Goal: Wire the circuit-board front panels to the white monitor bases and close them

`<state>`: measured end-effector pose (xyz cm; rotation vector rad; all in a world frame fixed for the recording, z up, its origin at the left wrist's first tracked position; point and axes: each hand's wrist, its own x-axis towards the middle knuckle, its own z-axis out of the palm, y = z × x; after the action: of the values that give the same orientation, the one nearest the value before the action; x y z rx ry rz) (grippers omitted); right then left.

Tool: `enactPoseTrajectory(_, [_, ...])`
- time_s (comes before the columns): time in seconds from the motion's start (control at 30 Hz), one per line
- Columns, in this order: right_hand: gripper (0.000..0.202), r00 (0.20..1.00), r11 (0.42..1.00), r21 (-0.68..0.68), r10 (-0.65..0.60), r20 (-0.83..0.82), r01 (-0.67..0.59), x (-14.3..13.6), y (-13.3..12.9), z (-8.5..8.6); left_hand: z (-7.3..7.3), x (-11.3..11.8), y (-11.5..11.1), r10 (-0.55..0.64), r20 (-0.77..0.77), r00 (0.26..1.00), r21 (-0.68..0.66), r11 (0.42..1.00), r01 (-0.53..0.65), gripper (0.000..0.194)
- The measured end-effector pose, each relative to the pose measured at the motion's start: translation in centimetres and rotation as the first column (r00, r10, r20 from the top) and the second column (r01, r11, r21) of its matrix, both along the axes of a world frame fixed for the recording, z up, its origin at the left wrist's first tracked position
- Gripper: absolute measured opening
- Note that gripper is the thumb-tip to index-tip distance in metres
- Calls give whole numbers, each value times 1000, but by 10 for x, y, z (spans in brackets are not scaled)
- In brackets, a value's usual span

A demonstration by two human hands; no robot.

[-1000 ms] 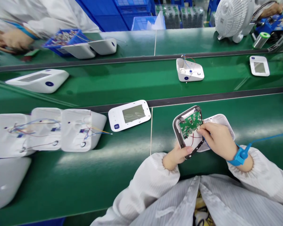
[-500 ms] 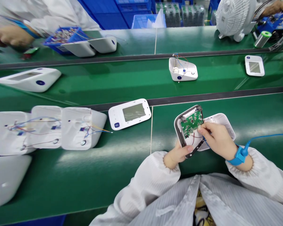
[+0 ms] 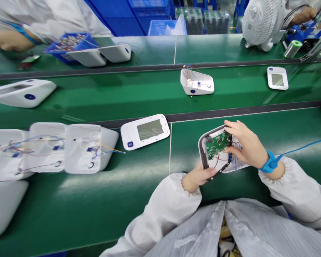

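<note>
My left hand (image 3: 197, 177) grips the lower left corner of a white device panel (image 3: 210, 163), its inner side facing up and tilted. Set in that panel is a green circuit board (image 3: 216, 143), with thin red wires below it. My right hand (image 3: 244, 145) holds the panel's right edge, thumb beside the board and fingers over the top corner. A blue wrist strap (image 3: 269, 162) circles my right wrist. Under the panel and right hand lies a white housing (image 3: 237, 166) with blue wires, mostly covered.
Several open white housings (image 3: 81, 157) with loose wires stand at left, beside a front panel with a screen (image 3: 128, 130). Along the green conveyor (image 3: 139, 89) sit another wired housing (image 3: 200, 87) and a small panel (image 3: 277, 78). Beyond are a fan (image 3: 263, 25) and a co-worker's hand (image 3: 9, 40).
My right hand has gone from pinching near the wires to holding the panel's upper right edge. The things on the conveyor have shifted left. My left hand keeps its grip.
</note>
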<state>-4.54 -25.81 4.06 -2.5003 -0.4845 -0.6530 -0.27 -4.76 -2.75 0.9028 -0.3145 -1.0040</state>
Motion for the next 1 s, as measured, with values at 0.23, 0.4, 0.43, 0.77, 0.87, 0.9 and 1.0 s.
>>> enactPoseTrajectory(0.23, [73,986,954,272,-91,-143,127,-12,3,1,9,21,-3,-119,331,936,-98,982,160,77])
enactPoseTrajectory(0.4, [15,992,904,413,-69,-104,106,-23,7,5,49,67,15,5,742,671,-61,996,60,87])
enactPoseTrajectory(0.43, [8,1000,908,417,-14,-23,23,-24,10,5,56,73,20,75,743,665,-61,997,-43,88])
enactPoseTrajectory(0.77, [30,969,926,-333,224,105,-178,-14,38,20,70,39,11,-465,805,369,562,798,-220,131])
enactPoseTrajectory(0.87, [14,951,882,-356,288,-113,-309,10,5,56,42,33,10,-352,870,345,446,859,-250,118])
enactPoseTrajectory(0.9, [34,946,896,-318,255,-200,-309,23,-10,67,32,33,11,-281,900,333,375,889,-262,116])
enactPoseTrajectory(1.0, [64,956,973,-198,57,-289,-118,83,-44,82,7,35,14,-47,966,255,112,963,-247,114])
